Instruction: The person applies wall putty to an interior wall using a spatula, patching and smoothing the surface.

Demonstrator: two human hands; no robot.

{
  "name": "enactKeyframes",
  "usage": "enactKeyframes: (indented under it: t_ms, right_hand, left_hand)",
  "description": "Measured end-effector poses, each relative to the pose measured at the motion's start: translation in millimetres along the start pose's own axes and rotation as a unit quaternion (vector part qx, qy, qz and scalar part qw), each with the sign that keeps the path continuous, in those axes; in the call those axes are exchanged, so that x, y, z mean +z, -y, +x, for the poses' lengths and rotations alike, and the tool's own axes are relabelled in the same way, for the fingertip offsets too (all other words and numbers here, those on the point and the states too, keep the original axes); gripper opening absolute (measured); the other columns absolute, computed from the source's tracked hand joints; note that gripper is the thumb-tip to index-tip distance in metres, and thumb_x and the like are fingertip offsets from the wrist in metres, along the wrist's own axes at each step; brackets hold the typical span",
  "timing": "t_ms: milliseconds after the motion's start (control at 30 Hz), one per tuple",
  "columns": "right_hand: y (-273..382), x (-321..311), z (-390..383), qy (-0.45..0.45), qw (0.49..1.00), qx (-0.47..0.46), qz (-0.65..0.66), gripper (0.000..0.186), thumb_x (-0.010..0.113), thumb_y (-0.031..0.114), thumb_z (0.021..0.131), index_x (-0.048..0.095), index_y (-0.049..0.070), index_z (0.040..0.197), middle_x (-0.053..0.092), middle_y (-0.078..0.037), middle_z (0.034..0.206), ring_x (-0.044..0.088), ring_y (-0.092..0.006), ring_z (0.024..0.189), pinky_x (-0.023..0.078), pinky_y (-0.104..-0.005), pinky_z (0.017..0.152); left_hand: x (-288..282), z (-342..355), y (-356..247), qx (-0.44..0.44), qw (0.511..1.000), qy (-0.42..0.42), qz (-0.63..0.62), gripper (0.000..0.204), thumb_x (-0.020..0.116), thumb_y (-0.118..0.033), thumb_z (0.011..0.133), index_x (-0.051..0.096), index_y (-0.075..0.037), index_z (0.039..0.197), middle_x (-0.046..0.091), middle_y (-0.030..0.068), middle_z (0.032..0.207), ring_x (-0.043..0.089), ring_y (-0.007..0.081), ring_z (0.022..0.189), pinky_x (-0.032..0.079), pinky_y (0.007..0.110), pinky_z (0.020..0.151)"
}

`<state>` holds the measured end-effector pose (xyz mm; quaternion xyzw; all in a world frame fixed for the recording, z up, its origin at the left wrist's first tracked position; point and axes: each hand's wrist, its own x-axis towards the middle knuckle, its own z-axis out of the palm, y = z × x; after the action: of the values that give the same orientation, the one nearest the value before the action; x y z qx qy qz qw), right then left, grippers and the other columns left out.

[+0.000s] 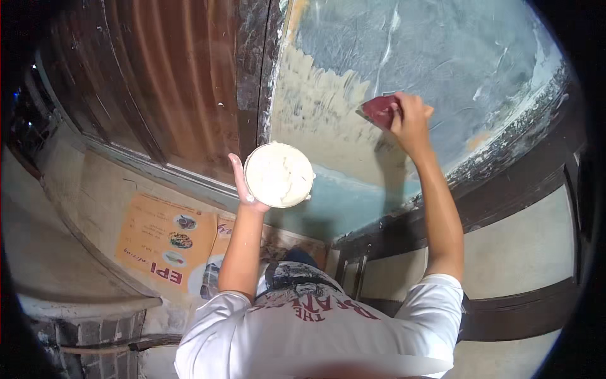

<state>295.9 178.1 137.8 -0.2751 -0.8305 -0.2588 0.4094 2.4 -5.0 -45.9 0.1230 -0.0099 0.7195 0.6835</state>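
Observation:
My left hand point(241, 184) supports a round tub of cream-coloured putty point(278, 175) from beneath, thumb up along its rim; the other fingers are hidden under the tub. Putty smears show on the hand and the tub's edge. My right hand point(412, 125) grips a dark red putty spreader point(380, 111), its edge at the wall. Around the spreader the blue-grey wall point(442, 76) meets a patch of beige putty point(328, 107), streaked and ragged along its top. Lower down, a smoother strip of blue-green wall point(309, 208) shows.
Brown wooden panelling point(177, 82) stands left of the wall, divided from it by a dark, paint-spattered post point(255, 76). Dark wooden framing with pale panels point(505, 246) curves along the right. An orange printed sheet point(158, 234) lies on the floor at lower left.

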Motion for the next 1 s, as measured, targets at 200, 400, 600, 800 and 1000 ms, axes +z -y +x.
enactKeyframes:
  t_ms: [200, 400, 600, 800, 1000]
  right_hand:
    - [1, -4, 26, -0.042, 0.994, 0.086, -0.061, 0.026, 0.063, 0.015, 0.093, 0.066, 0.011, 0.118, 0.069, -0.007, 0.109, 0.062, -0.0271, 0.102, 0.037, -0.0439, 0.09]
    - [-8, -2, 5, -0.049, 0.997, 0.048, 0.028, 0.025, 0.065, 0.013, 0.09, 0.066, 0.012, 0.115, 0.069, -0.004, 0.106, 0.06, -0.0255, 0.097, 0.035, -0.0414, 0.087]
    - [5, 6, 10, 0.008, 0.999, 0.023, -0.043, 0.024, 0.065, 0.013, 0.09, 0.067, 0.013, 0.114, 0.07, -0.002, 0.105, 0.059, -0.0249, 0.098, 0.032, -0.0445, 0.084]
    - [5, -24, 44, -0.082, 0.98, 0.152, 0.099, 0.02, 0.061, 0.014, 0.095, 0.068, 0.009, 0.113, 0.07, -0.01, 0.104, 0.059, -0.0296, 0.098, 0.036, -0.0426, 0.091]
    - [82, -38, 16, 0.287, 0.94, -0.042, 0.181, 0.047, 0.067, -0.004, 0.073, 0.065, 0.011, 0.117, 0.068, -0.011, 0.11, 0.059, -0.0359, 0.102, 0.05, -0.0415, 0.091]
  left_hand:
    - [-2, 2, 3, 0.014, 0.999, -0.035, 0.019, 0.106, 0.039, -0.087, 0.086, 0.048, 0.0, 0.145, 0.054, 0.0216, 0.145, 0.055, 0.0424, 0.129, 0.045, 0.064, 0.105]
    - [-3, -2, 3, 0.01, 0.998, -0.048, 0.042, 0.106, 0.039, -0.087, 0.086, 0.048, 0.0, 0.146, 0.055, 0.0217, 0.144, 0.057, 0.0414, 0.127, 0.046, 0.062, 0.106]
    - [3, -1, 6, 0.001, 1.0, -0.022, 0.002, 0.106, 0.039, -0.087, 0.086, 0.047, 0.0, 0.146, 0.052, 0.0223, 0.146, 0.054, 0.0417, 0.13, 0.044, 0.063, 0.107]
    - [1, -6, 4, 0.003, 1.0, -0.022, 0.005, 0.108, 0.039, -0.087, 0.085, 0.045, 0.0, 0.148, 0.052, 0.0229, 0.147, 0.054, 0.0429, 0.13, 0.044, 0.064, 0.106]
    - [19, -12, 6, -0.046, 0.991, 0.118, -0.034, 0.109, 0.037, -0.088, 0.085, 0.042, -0.001, 0.15, 0.052, 0.0233, 0.146, 0.054, 0.0446, 0.129, 0.045, 0.066, 0.104]
